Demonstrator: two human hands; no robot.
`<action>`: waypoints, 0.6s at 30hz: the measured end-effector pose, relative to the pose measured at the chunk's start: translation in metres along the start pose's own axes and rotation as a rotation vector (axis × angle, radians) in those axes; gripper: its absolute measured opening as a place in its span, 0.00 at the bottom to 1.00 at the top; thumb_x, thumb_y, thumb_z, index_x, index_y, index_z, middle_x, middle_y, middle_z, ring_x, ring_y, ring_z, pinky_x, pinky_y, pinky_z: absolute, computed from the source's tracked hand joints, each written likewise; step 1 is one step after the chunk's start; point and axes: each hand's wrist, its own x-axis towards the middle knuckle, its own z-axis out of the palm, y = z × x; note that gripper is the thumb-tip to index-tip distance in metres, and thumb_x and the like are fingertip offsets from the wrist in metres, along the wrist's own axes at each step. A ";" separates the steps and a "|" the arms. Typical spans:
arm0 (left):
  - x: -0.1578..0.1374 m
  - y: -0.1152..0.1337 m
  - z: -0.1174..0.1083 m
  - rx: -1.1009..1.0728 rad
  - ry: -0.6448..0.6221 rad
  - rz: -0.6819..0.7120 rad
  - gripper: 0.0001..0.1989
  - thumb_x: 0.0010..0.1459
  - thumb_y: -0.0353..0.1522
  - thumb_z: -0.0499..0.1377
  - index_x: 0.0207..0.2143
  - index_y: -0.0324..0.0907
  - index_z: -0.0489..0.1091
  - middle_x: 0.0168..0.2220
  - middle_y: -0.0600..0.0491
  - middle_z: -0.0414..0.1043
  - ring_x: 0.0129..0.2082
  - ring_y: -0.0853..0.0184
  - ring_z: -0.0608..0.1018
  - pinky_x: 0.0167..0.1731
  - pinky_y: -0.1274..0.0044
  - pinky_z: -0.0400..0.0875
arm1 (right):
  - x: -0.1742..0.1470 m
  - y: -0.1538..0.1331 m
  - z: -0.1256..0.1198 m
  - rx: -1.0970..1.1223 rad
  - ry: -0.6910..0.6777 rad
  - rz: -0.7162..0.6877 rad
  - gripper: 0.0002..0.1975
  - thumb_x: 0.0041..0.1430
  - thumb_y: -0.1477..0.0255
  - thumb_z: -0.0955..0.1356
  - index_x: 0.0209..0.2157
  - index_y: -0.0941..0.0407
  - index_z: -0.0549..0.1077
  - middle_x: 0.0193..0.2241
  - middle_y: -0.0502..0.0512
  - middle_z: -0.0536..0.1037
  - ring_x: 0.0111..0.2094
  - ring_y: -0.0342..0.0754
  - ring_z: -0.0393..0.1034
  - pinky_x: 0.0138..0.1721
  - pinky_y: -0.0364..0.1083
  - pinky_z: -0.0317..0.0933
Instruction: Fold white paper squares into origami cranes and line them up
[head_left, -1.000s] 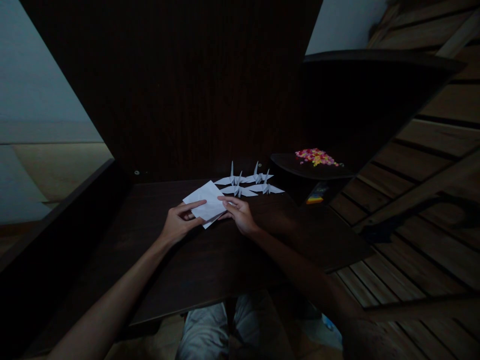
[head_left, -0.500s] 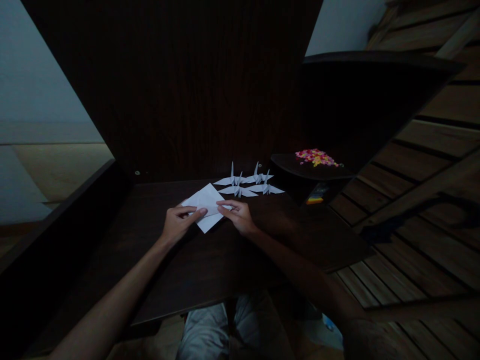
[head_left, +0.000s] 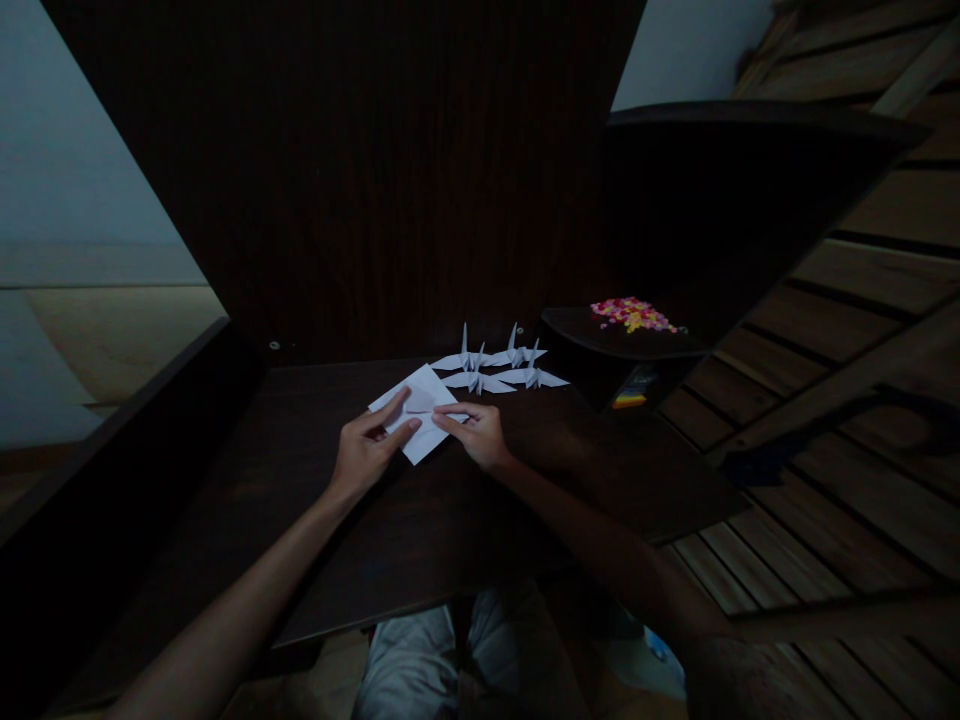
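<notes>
A white square of paper (head_left: 414, 448), turned corner-up like a diamond, is under both my hands above the dark desk, with a raised fold or crease across its middle. My left hand (head_left: 365, 450) rests on its left part, index finger and thumb stretched apart on the upper face; its other fingers are partly hidden. At the right corner, my right hand (head_left: 480, 433) pinches the paper between thumb and index finger. Several folded white paper cranes (head_left: 478, 380) stand just behind the sheet, their wings spread.
A pile of small pink, red and yellow pieces (head_left: 634, 315) lies on a low rounded shelf (head_left: 600, 342) to the right. The dark desk top (head_left: 420, 540) meets a tall back panel (head_left: 375, 200) and a left side board (head_left: 112, 440). Wooden slats (head_left: 862, 360) fill the far right.
My left index finger and thumb have spread apart on the paper, and the hand has shifted slightly right. The sheet has moved a little to the right; the right hand still pinches it.
</notes>
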 end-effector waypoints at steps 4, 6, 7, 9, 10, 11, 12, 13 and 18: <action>0.000 -0.003 0.001 -0.010 -0.078 -0.003 0.17 0.47 0.40 0.65 0.39 0.43 0.78 0.40 0.48 0.79 0.34 0.59 0.79 0.35 0.72 0.73 | 0.000 0.000 0.001 -0.051 -0.010 -0.040 0.11 0.44 0.63 0.73 0.29 0.55 0.80 0.30 0.56 0.81 0.30 0.50 0.74 0.33 0.47 0.68; 0.002 -0.006 0.003 -0.032 -0.039 -0.013 0.16 0.48 0.39 0.65 0.39 0.43 0.78 0.40 0.48 0.79 0.40 0.57 0.79 0.41 0.70 0.73 | 0.001 0.001 0.001 -0.045 -0.010 -0.064 0.11 0.46 0.63 0.73 0.30 0.55 0.80 0.31 0.56 0.81 0.33 0.50 0.75 0.35 0.48 0.68; 0.002 -0.007 0.003 -0.042 -0.013 -0.021 0.16 0.48 0.39 0.64 0.38 0.42 0.78 0.40 0.49 0.79 0.41 0.57 0.79 0.43 0.70 0.72 | 0.001 0.001 0.001 -0.029 -0.007 -0.070 0.12 0.46 0.63 0.73 0.30 0.55 0.80 0.32 0.55 0.81 0.34 0.50 0.74 0.37 0.48 0.68; 0.004 -0.009 0.004 -0.065 0.022 -0.041 0.16 0.49 0.40 0.64 0.39 0.41 0.78 0.40 0.49 0.79 0.43 0.57 0.78 0.44 0.70 0.72 | 0.003 0.003 0.000 0.020 -0.013 -0.054 0.13 0.47 0.62 0.72 0.32 0.56 0.79 0.32 0.55 0.81 0.34 0.50 0.74 0.36 0.47 0.68; 0.004 -0.010 0.004 -0.079 0.031 -0.052 0.17 0.49 0.40 0.64 0.40 0.41 0.78 0.41 0.49 0.79 0.43 0.57 0.78 0.45 0.70 0.72 | 0.003 0.003 0.000 0.049 -0.024 -0.032 0.15 0.47 0.61 0.72 0.34 0.56 0.79 0.31 0.55 0.80 0.32 0.49 0.74 0.34 0.47 0.68; 0.005 -0.010 0.004 -0.096 0.035 -0.064 0.18 0.49 0.40 0.64 0.41 0.41 0.77 0.41 0.48 0.78 0.44 0.57 0.78 0.45 0.70 0.72 | 0.004 0.004 -0.001 0.079 -0.038 -0.004 0.17 0.47 0.60 0.72 0.36 0.56 0.78 0.31 0.55 0.80 0.30 0.48 0.74 0.32 0.46 0.68; 0.005 -0.010 0.003 -0.113 0.034 -0.074 0.18 0.49 0.40 0.64 0.42 0.40 0.77 0.42 0.48 0.78 0.44 0.57 0.78 0.45 0.70 0.72 | 0.005 0.004 -0.002 0.109 -0.054 0.027 0.20 0.46 0.60 0.72 0.40 0.56 0.77 0.29 0.55 0.80 0.28 0.47 0.73 0.30 0.46 0.68; 0.005 -0.010 0.002 -0.131 0.031 -0.079 0.19 0.49 0.40 0.64 0.42 0.40 0.77 0.43 0.48 0.78 0.45 0.56 0.77 0.45 0.70 0.72 | 0.005 0.004 -0.003 0.140 -0.071 0.056 0.24 0.46 0.59 0.73 0.45 0.55 0.75 0.28 0.54 0.80 0.26 0.46 0.73 0.28 0.45 0.68; 0.006 -0.008 0.001 -0.170 0.059 -0.071 0.22 0.47 0.39 0.66 0.44 0.39 0.76 0.46 0.47 0.76 0.48 0.55 0.75 0.50 0.67 0.69 | 0.007 0.005 -0.003 0.245 -0.129 0.161 0.33 0.42 0.58 0.74 0.51 0.55 0.70 0.25 0.51 0.79 0.27 0.48 0.74 0.30 0.49 0.72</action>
